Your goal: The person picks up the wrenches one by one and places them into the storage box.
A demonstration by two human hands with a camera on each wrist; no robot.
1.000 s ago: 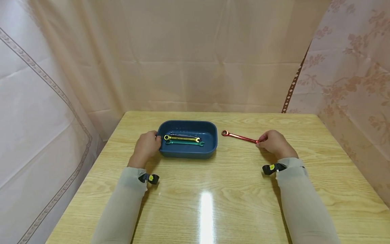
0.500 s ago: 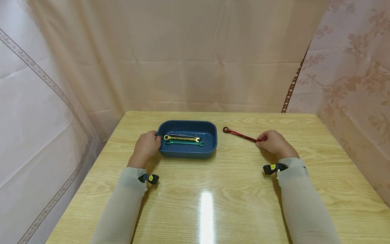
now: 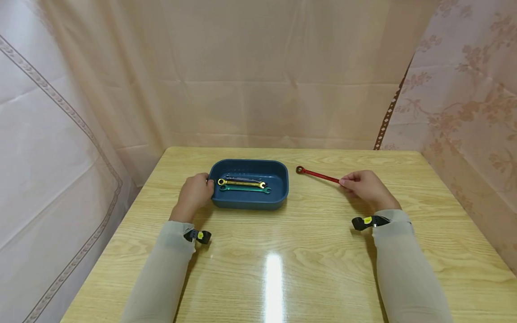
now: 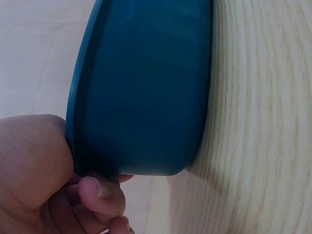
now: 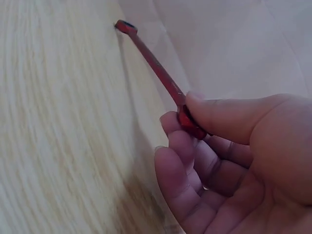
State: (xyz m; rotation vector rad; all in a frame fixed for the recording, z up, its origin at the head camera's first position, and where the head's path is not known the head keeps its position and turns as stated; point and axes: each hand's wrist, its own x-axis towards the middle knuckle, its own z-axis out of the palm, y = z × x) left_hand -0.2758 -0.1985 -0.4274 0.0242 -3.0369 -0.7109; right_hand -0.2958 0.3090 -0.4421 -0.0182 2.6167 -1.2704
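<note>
My left hand (image 3: 194,193) grips the left end of a blue plastic bin (image 3: 248,205); in the left wrist view its thumb and fingers (image 4: 101,197) bend about the rim at one corner. Inside the bin lie a gold wrench (image 3: 242,183), a green wrench (image 3: 244,189) and a dark, purplish wrench (image 3: 238,178) partly hidden behind the gold one. To the bin's right, my right hand (image 3: 365,186) pinches a red combination wrench (image 3: 319,175) by one end between thumb and fingers. Its ring end points left toward the bin. The right wrist view shows the held end raised off the table.
The bin stands on a light wood-grain table (image 3: 315,251), near its back edge. Beige curtain cloth (image 3: 258,80) hangs behind, with a patterned cloth (image 3: 468,103) on the right and a white one (image 3: 52,148) on the left. A bright reflection lies on the front tabletop.
The red wrench has been tilted and raised a little, its ring end shifting slightly back and right. My right hand has moved slightly right. The left hand and bin have stayed in place.
</note>
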